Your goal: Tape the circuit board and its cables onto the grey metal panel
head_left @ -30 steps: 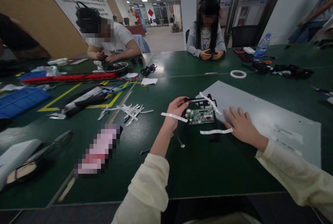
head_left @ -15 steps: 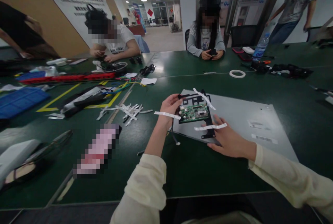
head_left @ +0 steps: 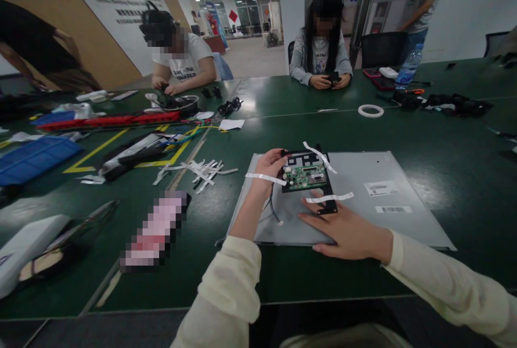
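Board over the panel, centre of the frame
The left hand pinches the bracket bearing the board; the right hand, fingers spread, lies on the panel, lower right of centre.

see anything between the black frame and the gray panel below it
Yes: the right hand, partly under the near end of the black frame, lies over the gray panel. A thin cable also shows over the panel, near the left hand.

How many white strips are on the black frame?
3: left strip crossing the left hand, upper strip at the far-right corner, lower strip by the right hand. Others could be hidden underneath.
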Available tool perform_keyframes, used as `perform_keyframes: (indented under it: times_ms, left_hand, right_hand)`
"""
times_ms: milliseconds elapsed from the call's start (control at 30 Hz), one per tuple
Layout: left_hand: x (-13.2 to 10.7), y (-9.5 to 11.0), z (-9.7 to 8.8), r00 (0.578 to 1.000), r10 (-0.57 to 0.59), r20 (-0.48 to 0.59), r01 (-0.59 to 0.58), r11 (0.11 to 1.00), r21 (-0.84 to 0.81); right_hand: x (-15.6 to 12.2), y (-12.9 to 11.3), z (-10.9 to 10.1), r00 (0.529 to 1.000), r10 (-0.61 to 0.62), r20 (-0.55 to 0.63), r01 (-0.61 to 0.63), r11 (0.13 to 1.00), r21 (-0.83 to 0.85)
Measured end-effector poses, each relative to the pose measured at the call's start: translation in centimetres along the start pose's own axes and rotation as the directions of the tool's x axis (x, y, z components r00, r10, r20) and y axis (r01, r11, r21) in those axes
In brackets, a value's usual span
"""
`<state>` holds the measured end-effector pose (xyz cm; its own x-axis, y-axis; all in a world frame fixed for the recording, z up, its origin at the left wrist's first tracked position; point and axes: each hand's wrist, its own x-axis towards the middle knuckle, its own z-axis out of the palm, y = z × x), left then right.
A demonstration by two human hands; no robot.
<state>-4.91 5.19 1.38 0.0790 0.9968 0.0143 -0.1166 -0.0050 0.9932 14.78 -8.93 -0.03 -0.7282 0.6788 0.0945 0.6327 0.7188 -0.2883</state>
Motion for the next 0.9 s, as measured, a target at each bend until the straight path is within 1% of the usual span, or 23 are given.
perform_keyframes:
  times_ms: [67,133,200,233,300,333,367,433,467,500,533,600,633,700,733,767,800,833,900]
  left_hand:
    - [0.3,-0.5,-0.2,1.0,-0.009,-0.01,0.009,1.0,0.012]
    - [0.5,-1.0,-0.4,1.0,-0.016,-0.018,0.017,1.0,0.023]
    - [0.7,-1.6,-0.4,1.0,-0.019,-0.022,0.019,0.999,0.031]
    - [0.8,-1.9,-0.3,1.0,-0.016,-0.026,0.017,0.999,0.037]
    - [0.8,-2.4,0.1,1.0,0.002,-0.02,0.0,0.998,0.066]
    - [0.8,-2.7,0.3,1.0,0.018,-0.008,-0.017,0.996,0.09]
    - [0.8,-2.9,0.5,0.999,0.038,0.009,-0.039,0.992,0.12]
    - [0.9,-3.4,0.9,0.995,0.082,0.051,-0.09,0.974,0.205]
    - [0.9,-3.7,1.0,0.993,0.102,0.065,-0.116,0.957,0.267]
    - [0.9,-3.9,1.1,0.99,0.124,0.073,-0.142,0.928,0.344]
    - [0.8,-4.0,1.2,0.986,0.149,0.082,-0.169,0.885,0.433]
    - [0.6,-4.2,1.3,0.973,0.199,0.116,-0.228,0.756,0.614]
    - [0.4,-4.1,1.3,0.963,0.226,0.148,-0.265,0.676,0.688]
    - [0.0,-3.8,1.3,0.931,0.279,0.237,-0.353,0.516,0.781]
    - [-0.1,-3.6,1.3,0.915,0.3,0.271,-0.386,0.45,0.805]
    - [-0.2,-3.3,1.3,0.903,0.315,0.293,-0.407,0.405,0.819]
    - [-0.3,-3.0,1.2,0.898,0.318,0.303,-0.415,0.387,0.823]
    - [-0.3,-2.7,1.1,0.901,0.304,0.309,-0.415,0.398,0.818]
    - [-0.2,-2.0,0.7,0.908,0.234,0.349,-0.42,0.475,0.773]
  right_hand:
    - [-0.2,-1.1,-0.2,1.0,-0.016,0.003,0.016,0.999,-0.031]
    - [-0.6,-2.3,-0.9,1.0,-0.029,0.007,0.03,0.998,-0.052]
    - [-1.4,-3.0,-2.1,0.999,-0.039,0.003,0.039,0.999,-0.038]
    - [-1.8,-2.9,-3.0,1.0,-0.028,-0.012,0.027,0.999,-0.026]
    - [-2.6,-1.6,-4.7,0.992,0.069,-0.108,-0.072,0.997,-0.022]
    - [-3.0,-0.3,-5.5,0.972,0.146,-0.186,-0.153,0.988,-0.022]
    - [-3.3,1.3,-6.1,0.935,0.224,-0.274,-0.236,0.972,-0.014]
    - [-3.7,5.1,-6.4,0.85,0.348,-0.395,-0.365,0.931,0.035]
    - [-3.8,7.0,-6.2,0.808,0.397,-0.435,-0.42,0.906,0.048]
    - [-3.9,8.9,-5.6,0.795,0.422,-0.436,-0.451,0.892,0.041]
    - [-3.9,10.5,-4.8,0.799,0.431,-0.42,-0.463,0.886,0.028]
    - [-3.9,12.8,-2.9,0.803,0.458,-0.382,-0.492,0.871,0.011]
    - [-3.9,13.4,-1.9,0.806,0.482,-0.343,-0.519,0.855,-0.016]
    - [-3.8,13.9,-0.2,0.785,0.548,-0.289,-0.592,0.8,-0.094]
    - [-3.8,13.8,0.4,0.771,0.574,-0.274,-0.622,0.771,-0.136]
    - [-3.7,13.6,0.8,0.759,0.593,-0.271,-0.644,0.746,-0.172]
    - [-3.7,13.4,1.1,0.751,0.6,-0.274,-0.655,0.729,-0.2]
    - [-3.7,13.2,1.3,0.75,0.6,-0.279,-0.658,0.72,-0.221]
    - [-3.7,13.0,1.4,0.75,0.591,-0.297,-0.658,0.712,-0.244]
